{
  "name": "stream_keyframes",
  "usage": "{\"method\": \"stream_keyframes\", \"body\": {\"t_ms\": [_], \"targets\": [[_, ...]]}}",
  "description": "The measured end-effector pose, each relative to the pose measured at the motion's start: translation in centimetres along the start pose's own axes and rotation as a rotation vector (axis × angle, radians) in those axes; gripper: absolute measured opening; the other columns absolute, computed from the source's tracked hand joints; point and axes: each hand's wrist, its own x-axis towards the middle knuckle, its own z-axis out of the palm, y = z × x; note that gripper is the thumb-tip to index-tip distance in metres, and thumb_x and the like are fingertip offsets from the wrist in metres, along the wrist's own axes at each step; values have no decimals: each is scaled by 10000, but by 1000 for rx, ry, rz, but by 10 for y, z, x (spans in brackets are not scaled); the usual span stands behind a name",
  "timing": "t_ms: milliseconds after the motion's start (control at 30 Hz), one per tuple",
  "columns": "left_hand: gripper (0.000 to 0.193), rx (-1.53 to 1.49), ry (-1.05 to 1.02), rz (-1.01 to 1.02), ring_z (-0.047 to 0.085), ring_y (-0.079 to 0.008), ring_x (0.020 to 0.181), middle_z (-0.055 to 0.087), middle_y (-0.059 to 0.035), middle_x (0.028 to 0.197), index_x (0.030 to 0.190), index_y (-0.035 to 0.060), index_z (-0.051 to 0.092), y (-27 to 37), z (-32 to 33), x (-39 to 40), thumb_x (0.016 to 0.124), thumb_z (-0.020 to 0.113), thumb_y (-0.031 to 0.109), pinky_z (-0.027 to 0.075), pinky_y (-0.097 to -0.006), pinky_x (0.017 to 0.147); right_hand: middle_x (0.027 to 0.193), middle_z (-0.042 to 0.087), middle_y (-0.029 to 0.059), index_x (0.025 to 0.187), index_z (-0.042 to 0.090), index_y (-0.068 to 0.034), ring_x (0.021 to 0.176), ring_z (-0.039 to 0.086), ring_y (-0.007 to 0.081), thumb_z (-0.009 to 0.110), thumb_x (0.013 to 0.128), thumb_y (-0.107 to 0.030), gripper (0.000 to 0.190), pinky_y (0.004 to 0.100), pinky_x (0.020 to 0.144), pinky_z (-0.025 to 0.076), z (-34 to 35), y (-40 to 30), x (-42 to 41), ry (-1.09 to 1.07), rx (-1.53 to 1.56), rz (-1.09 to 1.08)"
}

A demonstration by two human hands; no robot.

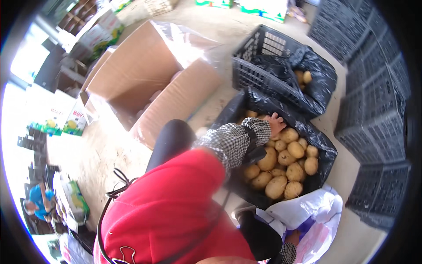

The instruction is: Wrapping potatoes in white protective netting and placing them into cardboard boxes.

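Note:
My left hand (pixel 276 125), in a black-and-white checked sleeve, lies over the potatoes (pixel 286 157) at the far side of a container lined with black plastic (pixel 324 147). Its fingers point away from me; what is under the palm is hidden. My right hand (pixel 292 237) reaches into a white woven sack (pixel 318 211) with purple and pink markings, beside the near corner of that container. The sack's wall and shadow cover much of this hand, so its grip does not show.
A black plastic crate (pixel 254 71) with a black liner holds a few potatoes (pixel 306 77). On the left stands a large open cardboard box (pixel 184 99) lined with clear plastic. Stacked black crates (pixel 371 109) line the right. Another person (pixel 39 201) sits at lower left near printed cartons (pixel 74 117).

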Motion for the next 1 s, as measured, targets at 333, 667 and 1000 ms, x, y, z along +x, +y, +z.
{"method": "stream_keyframes", "body": {"t_ms": [333, 667, 1000], "targets": [[430, -1810, 417, -131, 515, -219, 939, 526, -46, 1054, 1109, 133, 452, 15, -21, -161, 761, 567, 358, 415, -338, 764, 984, 524, 173, 1061, 488, -39, 878, 510, 311, 525, 737, -99, 332, 383, 754, 420, -78, -55, -9, 628, -75, -56], [338, -2729, 115, -240, 578, -108, 766, 605, 49, 879, 971, 161, 576, 38, -64, -341, 784, 533, 439, 486, -196, 552, 903, 542, 138, 1038, 498, -37, 790, 519, 259, 555, 741, -126, 315, 352, 678, 430, -155, -156, -52, 835, 32, -248], [439, -2670, 223, -321, 568, -72, 630, 585, 35, 766, 921, 136, 557, 50, -56, -393, 727, 552, 530, 477, -173, 542, 822, 560, 103, 1014, 507, -34, 701, 528, 207, 585, 745, -153, 305, 321, 601, 440, -194, -224, -74, 966, 160, -559]]}}
